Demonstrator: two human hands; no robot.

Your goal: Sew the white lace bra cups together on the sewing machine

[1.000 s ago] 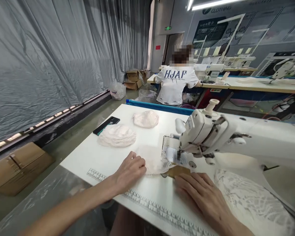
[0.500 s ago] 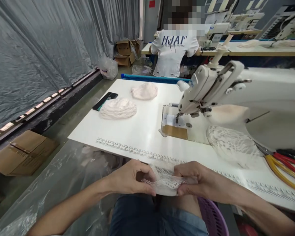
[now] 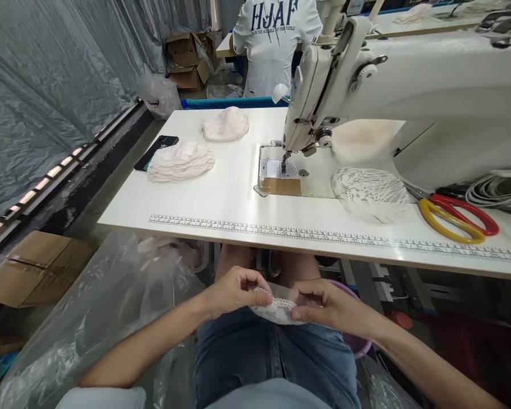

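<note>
While both hands (image 3: 240, 292) (image 3: 323, 307) pinch lacy fabric (image 3: 279, 313), a white shirt (image 3: 269, 62) reads "HJAF".

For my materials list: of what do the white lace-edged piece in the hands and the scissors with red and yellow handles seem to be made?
White lace-edged piece: likely thin, matt fabric, partly sheer, with an openwork border; fibre cannot be told.
Scissors with red and yellow handles: handles probably smooth plastic or coated, from their even, bright colour; the grey blades look like metal.
</note>
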